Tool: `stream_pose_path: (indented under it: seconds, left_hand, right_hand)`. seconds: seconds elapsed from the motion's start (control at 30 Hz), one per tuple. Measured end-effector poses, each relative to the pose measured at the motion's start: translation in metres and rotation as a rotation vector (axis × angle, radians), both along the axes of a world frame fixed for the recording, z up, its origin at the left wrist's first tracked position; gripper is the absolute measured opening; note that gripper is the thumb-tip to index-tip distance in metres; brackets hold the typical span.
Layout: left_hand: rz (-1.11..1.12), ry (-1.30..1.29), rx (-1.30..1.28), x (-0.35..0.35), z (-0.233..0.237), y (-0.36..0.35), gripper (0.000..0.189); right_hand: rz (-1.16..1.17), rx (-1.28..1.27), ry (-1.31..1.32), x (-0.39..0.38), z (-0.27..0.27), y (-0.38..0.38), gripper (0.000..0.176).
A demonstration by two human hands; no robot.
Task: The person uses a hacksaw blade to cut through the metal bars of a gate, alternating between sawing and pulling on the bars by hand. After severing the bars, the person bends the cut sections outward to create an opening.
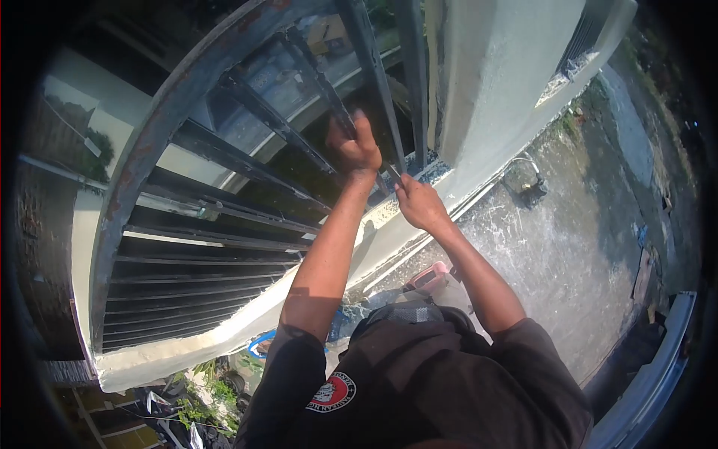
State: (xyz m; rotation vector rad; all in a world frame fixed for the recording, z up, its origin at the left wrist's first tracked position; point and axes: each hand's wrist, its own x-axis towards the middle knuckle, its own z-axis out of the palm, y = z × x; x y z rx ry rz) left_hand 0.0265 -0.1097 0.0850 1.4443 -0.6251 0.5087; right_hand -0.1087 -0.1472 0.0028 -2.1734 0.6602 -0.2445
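My left hand (355,150) is closed around one dark metal bar of a window grille (250,105). The bar's paint looks worn and chipped. Just to the right and slightly lower, my right hand (420,203) is closed on a slim tool with a narrow metallic end (392,173). Its tip points up and left toward the foot of the bars, near the sill. Most of the tool is hidden in my fist, so its exact kind does not show.
Behind the bars is window glass with reflections. A pale sill (172,359) runs below the grille, beside a whitish wall (493,82). On the concrete ground (523,247) lie a pinkish container (428,277) and a dark object (534,193). Plants (213,396) grow at lower left.
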Motion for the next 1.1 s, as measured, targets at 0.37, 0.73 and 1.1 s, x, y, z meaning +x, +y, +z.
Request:
stream_pose_path:
  seconds: [0.37,0.73,1.1]
  left_hand:
    - [-0.157,0.122,0.185,-0.013,0.009,0.029,0.036]
    - [-0.376,-0.023,-0.083,-0.008,0.135,0.021,0.043]
    - [-0.176,0.286,-0.115,0.006,0.147,0.001,0.038]
  right_hand:
    - [0.089,0.035,0.087,0.002,0.002,-0.018,0.025]
    - [0.257,0.259,-0.138,-0.006,0.115,-0.026,0.026]
    - [0.342,0.094,-0.295,0.004,0.113,-0.042,0.021]
